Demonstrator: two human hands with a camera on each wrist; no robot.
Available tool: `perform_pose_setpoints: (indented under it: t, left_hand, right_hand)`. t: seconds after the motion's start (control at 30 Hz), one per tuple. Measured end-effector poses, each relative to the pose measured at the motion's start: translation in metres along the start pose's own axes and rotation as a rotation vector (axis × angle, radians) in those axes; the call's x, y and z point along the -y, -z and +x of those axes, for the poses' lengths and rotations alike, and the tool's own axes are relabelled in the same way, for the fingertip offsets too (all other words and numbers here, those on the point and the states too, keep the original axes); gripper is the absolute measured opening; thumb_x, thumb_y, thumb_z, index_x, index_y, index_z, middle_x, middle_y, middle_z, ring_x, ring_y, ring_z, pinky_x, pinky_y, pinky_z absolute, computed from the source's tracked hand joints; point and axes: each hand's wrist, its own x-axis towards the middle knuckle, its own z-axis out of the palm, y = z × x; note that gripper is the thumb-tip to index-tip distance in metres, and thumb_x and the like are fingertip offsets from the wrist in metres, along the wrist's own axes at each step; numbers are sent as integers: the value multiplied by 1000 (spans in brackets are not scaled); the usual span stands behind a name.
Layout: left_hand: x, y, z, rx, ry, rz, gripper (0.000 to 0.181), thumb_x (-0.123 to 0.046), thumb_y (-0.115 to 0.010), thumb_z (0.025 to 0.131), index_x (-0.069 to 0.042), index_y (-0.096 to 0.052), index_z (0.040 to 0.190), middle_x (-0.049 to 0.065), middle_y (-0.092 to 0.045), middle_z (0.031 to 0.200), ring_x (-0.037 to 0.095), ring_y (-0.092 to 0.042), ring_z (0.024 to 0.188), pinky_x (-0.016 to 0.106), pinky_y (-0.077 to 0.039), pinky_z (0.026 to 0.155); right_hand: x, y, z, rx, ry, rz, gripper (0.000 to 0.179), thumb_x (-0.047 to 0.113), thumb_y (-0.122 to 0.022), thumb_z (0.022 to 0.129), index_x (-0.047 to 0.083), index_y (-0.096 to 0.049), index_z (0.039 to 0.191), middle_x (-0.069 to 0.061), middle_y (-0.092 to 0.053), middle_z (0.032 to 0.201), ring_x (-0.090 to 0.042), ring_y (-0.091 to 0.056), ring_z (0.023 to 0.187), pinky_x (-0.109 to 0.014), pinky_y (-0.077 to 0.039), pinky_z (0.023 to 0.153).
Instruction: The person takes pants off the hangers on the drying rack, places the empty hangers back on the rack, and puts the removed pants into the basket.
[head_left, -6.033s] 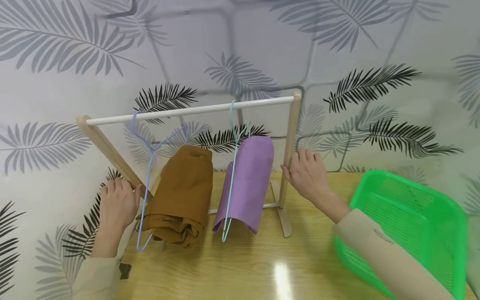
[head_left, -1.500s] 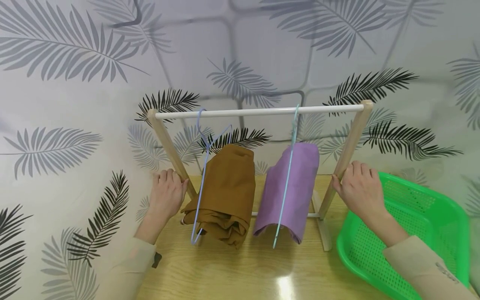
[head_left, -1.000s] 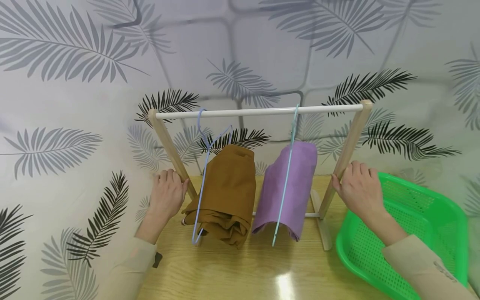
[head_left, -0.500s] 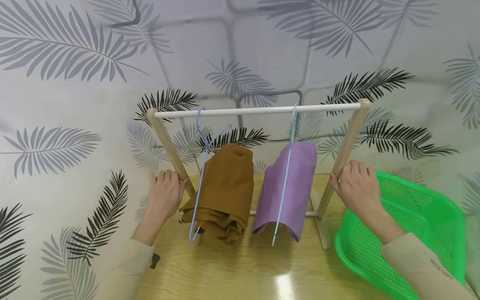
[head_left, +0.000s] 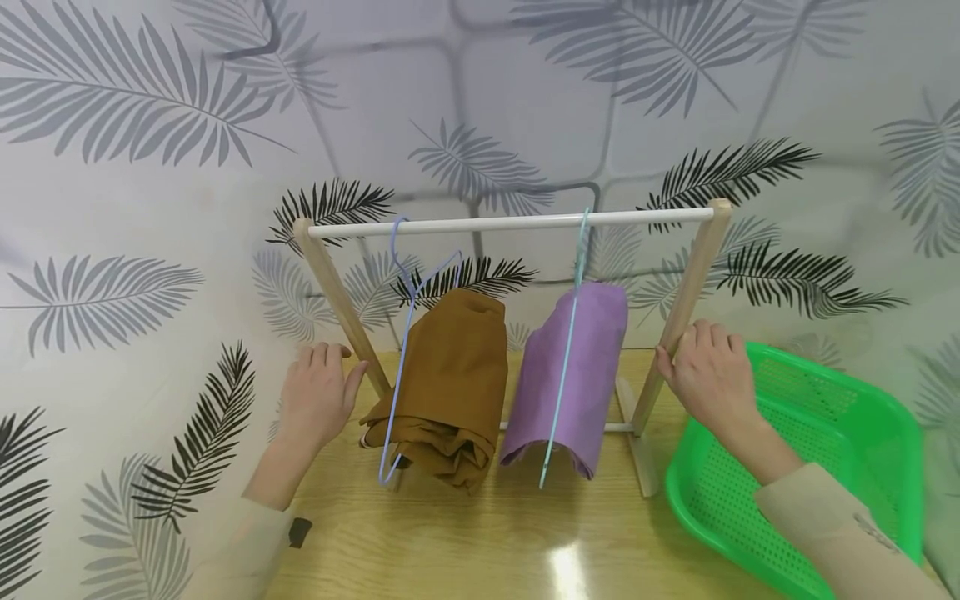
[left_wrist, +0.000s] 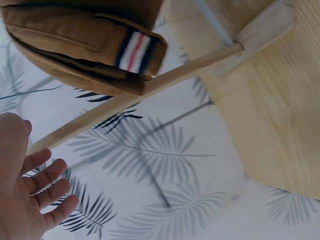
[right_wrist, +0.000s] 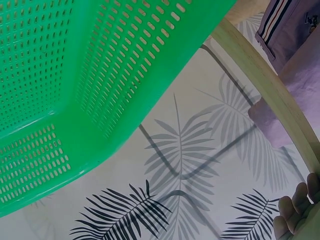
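At the left edge of the wooden surface (head_left: 450,550) lies a small dark object (head_left: 299,532), just beside the left sleeve (head_left: 243,542). Farther in, the left hand (head_left: 315,396) is loose, its fingers relaxed and its thumb held apart, gripping nothing; it is just beside the left post (head_left: 341,304) of a small wooden rack, though whether it touches cannot be told. The rack stands along the far edge of the surface, and a white top bar (head_left: 495,224) joins its two posts. Nearest the left post, a periwinkle hanger (head_left: 402,358) hooks over the bar and carries a bundled brown garment (head_left: 453,358); the left wrist view shows a navy, white and red striped band (left_wrist: 135,52) on it. Next, apart from the brown bundle, a mint hanger (head_left: 562,367) carries a folded purple garment (head_left: 592,358), hanging above the surface toward the right post (head_left: 686,292). The right hand (head_left: 712,371) grips that post partway up, thumb against its near side and fingers curled. Just right of the rack, toward the far right corner of the surface, sits a green perforated basket (head_left: 825,371), partly behind the right forearm and its beige sleeve (head_left: 832,525).
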Motion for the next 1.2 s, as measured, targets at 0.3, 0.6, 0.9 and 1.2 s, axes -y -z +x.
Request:
perform_pose_setpoints:
  t: [0.3, 0.6, 0.9, 1.2]
  left_hand:
    - [-23, 31, -3, -91, 9, -170, 42, -28, -61, 106, 10, -60, 124, 25, -68, 111, 43, -58, 107, 50, -51, 88]
    - [-61, 61, -6, -195, -71, -264, 44, -26, -68, 101, 8, -61, 127, 22, -67, 107, 41, -58, 103, 49, -51, 92]
    - [-98, 63, -9, -257, -169, -318, 49, -40, -58, 108, 4, -64, 129, 20, -70, 112, 36, -61, 99, 46, -54, 89]
    - [-129, 61, -14, -243, -192, -368, 50, -44, -54, 109, 0, -65, 130, 16, -71, 118, 34, -63, 109, 47, -53, 95]
  right_hand:
    - [1, 1, 0, 19, -12, 12, 48, 37, -47, 101, -4, -48, 76, -21, -51, 72, -39, -49, 60, -44, -37, 53]
    - [2, 2, 0, 41, -20, 10, 47, 36, -51, 100, -4, -49, 76, -20, -51, 70, -38, -48, 59, -44, -36, 53]
    - [3, 2, -1, 42, -36, 22, 45, 35, -53, 99, -5, -49, 77, -21, -52, 71, -40, -50, 62, -46, -38, 54]
    - [2, 0, 0, 3, -10, 19, 48, 37, -46, 101, -4, -47, 75, -20, -50, 68, -39, -46, 58, -44, -35, 51]
